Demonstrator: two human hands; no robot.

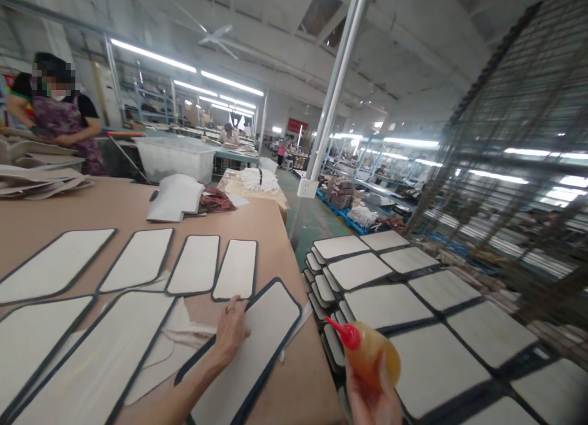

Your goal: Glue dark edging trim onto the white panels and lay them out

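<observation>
My left hand, a ring on one finger, grips the left edge of a white panel with a dark border, thumb on top and fingers by the edge. This panel lies slanted near the table's right side. Just beyond my fingertips is a smaller white panel. My right hand is closed around a squeeze bottle of amber liquid. Its red nozzle points up and left, in front of the stacked panels. The lower part of my right hand is cut off by the frame.
More dark-edged panels lie across the brown table. Stacks of similar panels stand to the right. White scraps lie between panels. A white bin, a metal pole and a wire rack stand beyond. A co-worker stands at left.
</observation>
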